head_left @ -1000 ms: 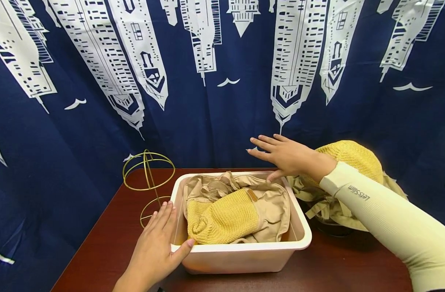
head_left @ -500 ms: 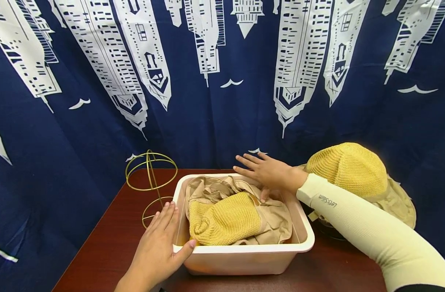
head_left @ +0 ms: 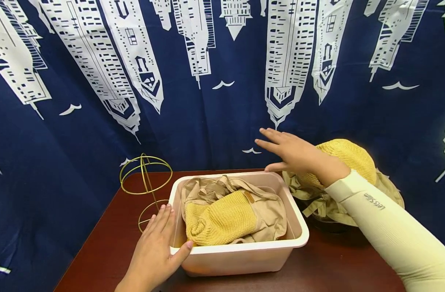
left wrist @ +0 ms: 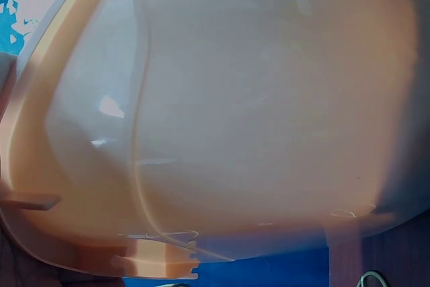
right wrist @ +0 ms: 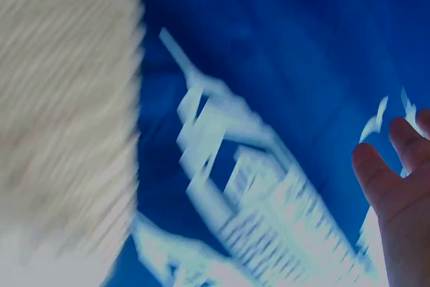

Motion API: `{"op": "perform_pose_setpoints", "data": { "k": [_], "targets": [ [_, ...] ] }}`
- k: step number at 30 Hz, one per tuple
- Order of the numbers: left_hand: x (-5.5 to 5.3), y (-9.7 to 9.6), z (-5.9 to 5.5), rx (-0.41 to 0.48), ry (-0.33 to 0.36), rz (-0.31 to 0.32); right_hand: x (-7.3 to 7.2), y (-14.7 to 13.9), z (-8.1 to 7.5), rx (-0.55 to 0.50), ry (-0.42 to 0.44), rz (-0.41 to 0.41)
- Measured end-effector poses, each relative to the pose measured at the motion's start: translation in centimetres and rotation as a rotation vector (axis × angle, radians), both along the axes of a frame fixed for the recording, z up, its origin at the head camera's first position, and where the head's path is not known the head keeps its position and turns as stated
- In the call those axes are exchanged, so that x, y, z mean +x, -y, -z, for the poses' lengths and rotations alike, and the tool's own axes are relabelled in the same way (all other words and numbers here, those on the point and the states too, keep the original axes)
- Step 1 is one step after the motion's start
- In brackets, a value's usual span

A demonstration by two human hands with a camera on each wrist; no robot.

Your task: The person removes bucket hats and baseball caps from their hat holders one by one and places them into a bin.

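A white plastic bin (head_left: 240,259) stands on the table with a yellow knit hat (head_left: 222,217) and beige cloth (head_left: 271,215) inside it. My left hand (head_left: 153,241) rests on the bin's near left corner, fingers straight along the rim. In the left wrist view the bin's pale side (left wrist: 255,112) fills the picture. My right hand (head_left: 295,154) is raised above the bin's far right corner, fingers spread, holding nothing. Spread fingers of that hand (right wrist: 406,193) also show in the right wrist view. Behind its wrist sits a second yellow knit hat (head_left: 348,158), partly hidden.
Right of the bin, beige hats or cloth (head_left: 328,207) lie under the second yellow hat on a dark base. A gold wire stand (head_left: 145,174) is left of the bin. A blue curtain (head_left: 207,134) with white buildings hangs behind the dark red table (head_left: 98,243).
My right hand first dipped left over the bin's far side, then rose back to the right. The left hand stays on the rim. The bin's contents look the same.
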State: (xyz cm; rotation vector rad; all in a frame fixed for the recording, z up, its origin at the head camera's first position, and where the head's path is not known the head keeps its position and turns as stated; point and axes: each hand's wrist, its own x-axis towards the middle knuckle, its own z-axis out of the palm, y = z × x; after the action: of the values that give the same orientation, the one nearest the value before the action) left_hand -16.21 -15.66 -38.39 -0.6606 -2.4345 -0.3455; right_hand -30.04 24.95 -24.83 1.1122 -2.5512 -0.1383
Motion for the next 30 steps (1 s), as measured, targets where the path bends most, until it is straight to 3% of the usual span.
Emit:
{"op": "perform_pose_setpoints", "data": {
  "k": [6, 10, 14, 19, 23, 30],
  "targets": [
    [-0.2, -0.3, -0.2, -0.009, -0.017, 0.002, 2.4, -6.1, -1.7, -0.118, -0.003, 0.145],
    [-0.3, -0.4, -0.3, -0.034, -0.009, -0.002, 3.3, -9.7, -1.2, -0.121, -0.013, 0.209],
    [-0.3, -0.3, -0.7, -0.070, 0.020, -0.009, 3.3, -12.2, -0.6, -0.113, -0.022, 0.280],
    [-0.3, -0.2, -1.0, -0.107, 0.042, -0.012, 2.7, -13.6, 0.1, -0.125, 0.061, 0.396],
    [0.2, 0.0, -0.9, -0.109, 0.056, -0.029, 2.2, -13.6, 1.1, -0.133, 0.144, 0.426],
    [0.5, -0.1, -0.7, -0.087, 0.065, -0.029, 2.2, -13.6, 2.0, -0.179, 0.073, 0.390]
  ]
}}
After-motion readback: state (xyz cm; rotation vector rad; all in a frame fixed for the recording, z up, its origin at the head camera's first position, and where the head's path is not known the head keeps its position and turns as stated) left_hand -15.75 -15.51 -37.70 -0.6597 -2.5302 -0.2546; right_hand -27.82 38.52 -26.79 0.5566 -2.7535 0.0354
